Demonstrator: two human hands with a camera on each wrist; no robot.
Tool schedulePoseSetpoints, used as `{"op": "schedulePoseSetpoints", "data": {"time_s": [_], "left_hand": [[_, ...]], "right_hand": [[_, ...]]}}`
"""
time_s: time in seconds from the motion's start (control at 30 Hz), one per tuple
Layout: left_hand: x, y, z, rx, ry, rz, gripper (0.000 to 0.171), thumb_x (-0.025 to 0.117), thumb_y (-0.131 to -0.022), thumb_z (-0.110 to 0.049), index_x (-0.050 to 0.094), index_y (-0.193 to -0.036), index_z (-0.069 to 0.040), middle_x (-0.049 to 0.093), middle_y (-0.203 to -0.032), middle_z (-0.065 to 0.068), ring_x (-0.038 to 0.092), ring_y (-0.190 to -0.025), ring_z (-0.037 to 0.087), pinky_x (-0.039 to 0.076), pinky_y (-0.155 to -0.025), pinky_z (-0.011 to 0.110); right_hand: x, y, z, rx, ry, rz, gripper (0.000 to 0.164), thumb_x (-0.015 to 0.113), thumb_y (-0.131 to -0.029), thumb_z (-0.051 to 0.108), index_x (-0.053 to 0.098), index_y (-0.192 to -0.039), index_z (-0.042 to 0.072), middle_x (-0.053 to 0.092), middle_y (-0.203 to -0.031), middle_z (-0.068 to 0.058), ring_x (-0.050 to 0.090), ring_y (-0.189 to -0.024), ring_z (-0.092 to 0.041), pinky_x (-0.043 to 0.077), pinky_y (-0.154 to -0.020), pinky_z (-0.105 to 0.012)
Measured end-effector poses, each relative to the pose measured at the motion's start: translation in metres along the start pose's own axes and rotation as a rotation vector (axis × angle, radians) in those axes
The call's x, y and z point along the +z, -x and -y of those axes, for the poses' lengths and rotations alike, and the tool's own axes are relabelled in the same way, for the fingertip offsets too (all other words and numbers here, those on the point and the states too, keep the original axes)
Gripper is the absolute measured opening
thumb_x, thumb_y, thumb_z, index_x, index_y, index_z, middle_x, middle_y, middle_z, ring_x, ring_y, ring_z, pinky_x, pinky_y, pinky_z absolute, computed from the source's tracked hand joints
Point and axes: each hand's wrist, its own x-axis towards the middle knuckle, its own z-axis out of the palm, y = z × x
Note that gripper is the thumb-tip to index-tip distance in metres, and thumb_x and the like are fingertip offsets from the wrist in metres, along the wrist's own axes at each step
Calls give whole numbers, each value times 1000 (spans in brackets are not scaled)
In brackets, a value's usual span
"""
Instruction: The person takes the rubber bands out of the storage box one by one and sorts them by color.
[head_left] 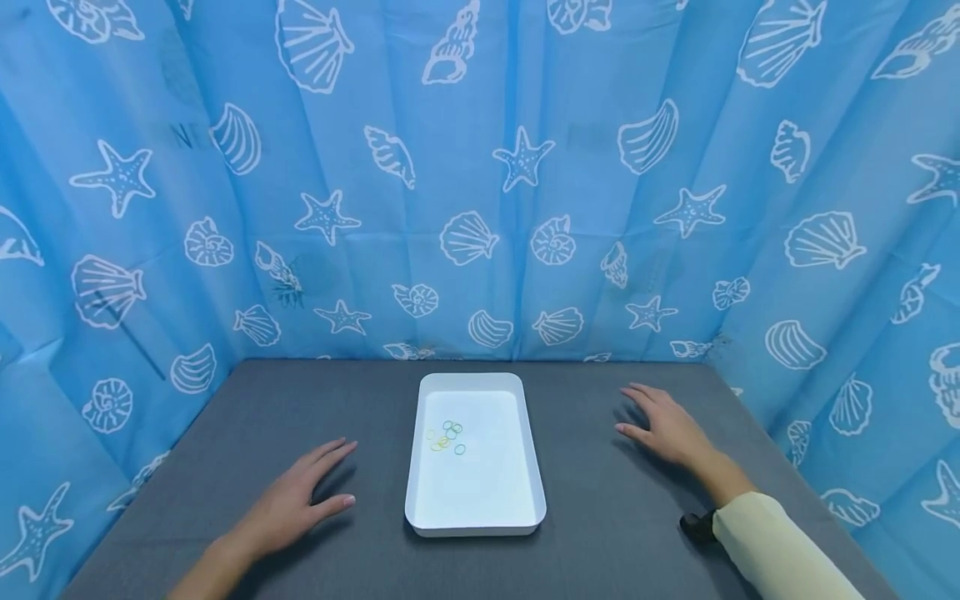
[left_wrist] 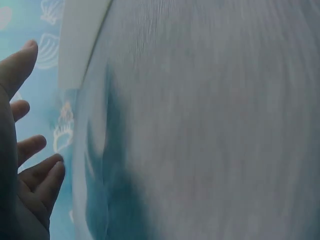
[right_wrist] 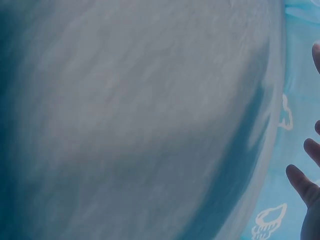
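Observation:
A white rectangular tray [head_left: 480,521] sits in the middle of the grey table. Inside it, toward the upper left, lie several small thin rings like rubber bands [head_left: 460,449], some green and some yellow. My left hand [head_left: 292,500] is to the left of the tray, fingers loosely extended and thumb apart, holding nothing. Farther off on the other side, my right hand [head_left: 667,429] hovers with relaxed, spread fingers and nothing in them. Both hands cast shadows on the cloth. The left wrist view shows the fingers [left_wrist: 47,182] beside part of the tray wall [left_wrist: 80,40].
A grey cloth [head_left: 600,533] covers the table. Blue curtains [head_left: 480,167] printed with white shells and starfish hang along the back and both sides. A small black object [head_left: 697,527] is at the right sleeve cuff [head_left: 750,521].

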Motion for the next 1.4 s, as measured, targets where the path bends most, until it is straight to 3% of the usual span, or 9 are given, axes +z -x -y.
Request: {"op": "schedulePoseSetpoints", "data": {"time_s": [0.2,0.33,0.43,0.6,0.8,1.1,1.23,1.4], "left_hand": [[13,-4,-13,16,150,-41,65,67,-89,-47,46,-145,-19,46,-143,8,56,-117,30,47,-90,50],[19,-7,-23,26,264,-51,62,69,-90,-38,47,-144,-16,48,-141,9,57,-115,29,51,-84,37],[23,-9,-31,-4,328,-59,60,71,-90,-34,49,-142,-16,51,-137,9,60,-108,25,52,-79,30],[29,-13,-40,-76,441,-90,54,74,-88,-26,54,-138,-16,56,-129,9,62,-91,16,50,-68,29],[37,-19,-50,-108,646,-77,51,71,-90,-17,53,-137,-9,53,-131,18,64,-84,23,53,-68,32],[49,-28,-68,-104,656,-114,43,71,-90,-15,59,-131,-9,56,-126,13,64,-85,21,53,-67,32],[55,-32,-69,-70,653,-118,40,71,-90,-14,61,-129,-8,56,-126,13,64,-88,21,53,-67,30],[58,-35,-70,-77,628,-117,37,71,-90,-17,63,-125,-9,57,-124,10,63,-89,20,52,-67,29]], "right_hand": [[5,-15,14,-4,-23,-12,65,67,-91,39,48,-140,2,44,-142,-24,37,-130,-45,30,-100,-62],[5,-27,23,29,-68,-24,64,67,-92,39,47,-141,3,43,-143,-24,36,-131,-44,29,-101,-62],[7,-35,30,45,-118,-35,64,67,-92,37,47,-141,2,43,-143,-23,35,-132,-44,28,-102,-62],[10,-45,42,61,-237,-86,61,67,-93,33,46,-141,1,44,-142,-25,39,-130,-44,31,-101,-60],[11,-52,56,97,-393,-140,57,65,-95,28,45,-141,0,46,-139,-26,47,-123,-42,42,-93,-56],[13,-65,81,210,-658,-163,55,60,-98,30,44,-140,-1,51,-134,-24,49,-123,-38,41,-95,-53],[11,-72,95,295,-800,-170,54,60,-98,28,44,-140,-2,53,-130,-24,52,-120,-37,45,-93,-48],[9,-80,112,368,-926,-153,53,60,-98,29,45,-139,-1,53,-128,-23,54,-117,-35,47,-91,-44]]}}
